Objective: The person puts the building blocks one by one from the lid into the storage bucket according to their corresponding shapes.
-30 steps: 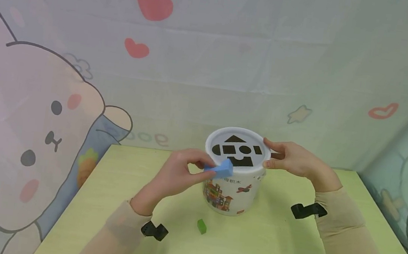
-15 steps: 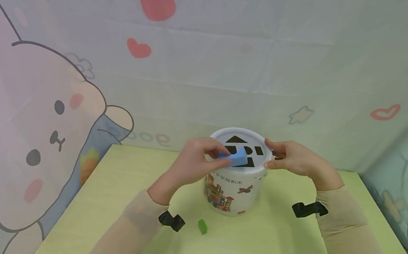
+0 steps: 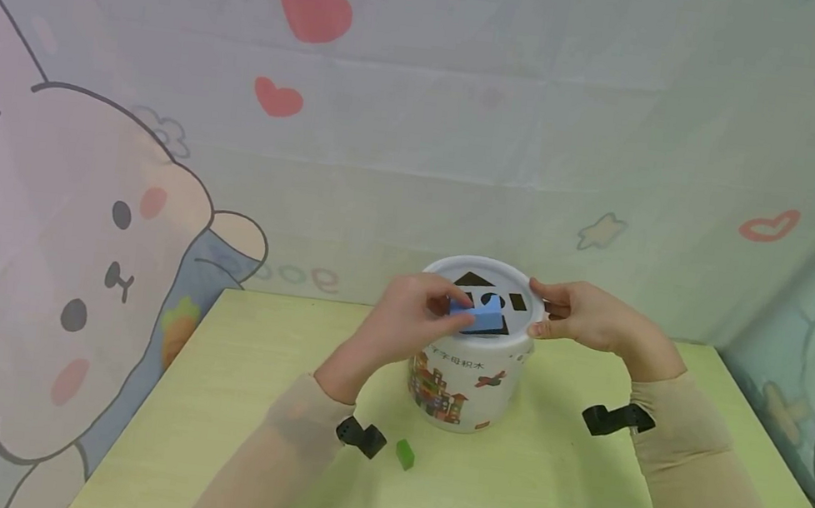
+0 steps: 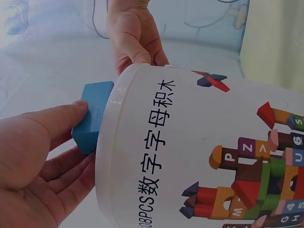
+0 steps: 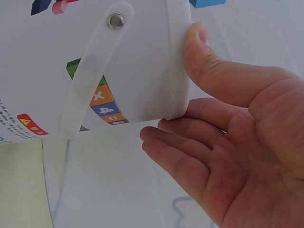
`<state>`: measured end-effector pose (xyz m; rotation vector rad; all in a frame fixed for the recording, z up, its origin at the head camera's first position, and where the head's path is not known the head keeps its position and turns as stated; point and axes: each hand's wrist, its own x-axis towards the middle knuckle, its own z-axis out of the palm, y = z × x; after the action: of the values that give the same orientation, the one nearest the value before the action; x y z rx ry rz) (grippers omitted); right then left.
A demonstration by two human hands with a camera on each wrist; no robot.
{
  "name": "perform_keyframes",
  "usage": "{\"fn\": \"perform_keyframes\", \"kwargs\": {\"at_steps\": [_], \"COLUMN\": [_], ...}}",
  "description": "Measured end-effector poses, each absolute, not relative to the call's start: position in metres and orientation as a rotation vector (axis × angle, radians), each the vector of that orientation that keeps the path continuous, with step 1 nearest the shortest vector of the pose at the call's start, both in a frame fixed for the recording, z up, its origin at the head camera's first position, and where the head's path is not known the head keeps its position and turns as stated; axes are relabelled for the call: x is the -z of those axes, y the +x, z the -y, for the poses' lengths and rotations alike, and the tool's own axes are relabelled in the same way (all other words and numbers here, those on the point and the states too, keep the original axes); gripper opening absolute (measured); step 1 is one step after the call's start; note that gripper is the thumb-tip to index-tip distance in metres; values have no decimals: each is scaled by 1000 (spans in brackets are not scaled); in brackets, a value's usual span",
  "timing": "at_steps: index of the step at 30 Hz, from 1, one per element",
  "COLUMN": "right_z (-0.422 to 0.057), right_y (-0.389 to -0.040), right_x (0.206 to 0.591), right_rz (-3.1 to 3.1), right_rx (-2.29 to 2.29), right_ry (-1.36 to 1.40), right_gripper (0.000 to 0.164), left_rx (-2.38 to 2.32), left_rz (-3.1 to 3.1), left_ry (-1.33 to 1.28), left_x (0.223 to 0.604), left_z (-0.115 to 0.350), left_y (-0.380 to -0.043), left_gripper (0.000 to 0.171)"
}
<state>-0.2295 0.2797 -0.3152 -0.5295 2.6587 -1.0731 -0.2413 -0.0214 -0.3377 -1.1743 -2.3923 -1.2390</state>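
Observation:
A white bucket [image 3: 497,398] printed with toy-block pictures stands upright on the table. Its white lid [image 3: 524,322] has several dark cut-out shapes, among them a triangle [image 3: 473,280] and a small rectangle [image 3: 518,302]. Over the front part of the lid, my left hand [image 3: 407,321] pinches a blue building block [image 3: 484,321] between thumb and fingers. In the left wrist view the blue block [image 4: 97,114] lies close against the lid; whether any of it is inside the front slot I cannot tell. My right hand [image 3: 588,321] holds the rim at the right, thumb on the edge, fingers behind.
A small green block [image 3: 405,455] lies on the light yellow-green table [image 3: 253,354] in front of the bucket. Behind the table hangs a cloth [image 3: 427,147] with hearts and a cartoon rabbit. A clear handle strap [image 5: 90,80] runs down the bucket's side.
My left hand has carried the blue block rightward from the lid's front left edge to over the front slot, with the block now lying more level. The right hand stays at the rim.

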Motion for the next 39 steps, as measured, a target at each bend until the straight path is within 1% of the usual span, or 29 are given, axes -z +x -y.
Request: {"fn": "perform_keyframes", "kwargs": {"at_steps": [6, 20, 29, 39], "right_z": [-280, -281, -281, -281], "right_y": [-229, -229, -230, -230], "right_x": [315, 316, 317, 318], "right_rz": [-2659, -2678, -2691, -2690], "right_rx": [1071, 1061, 1052, 1058], "right_ry": [-527, -531, -531, -525], "right_gripper": [87, 85, 86, 86], "left_rx": [1162, 1031, 934, 996], "left_rz": [2464, 2554, 2569, 2567], "left_ry": [-1139, -1122, -1093, -1093], "left_x": [338, 336, 336, 338], "left_z": [13, -3, -2, 0], "left_y": [-245, -246, -242, -243], "left_gripper": [16, 14, 13, 14]}}
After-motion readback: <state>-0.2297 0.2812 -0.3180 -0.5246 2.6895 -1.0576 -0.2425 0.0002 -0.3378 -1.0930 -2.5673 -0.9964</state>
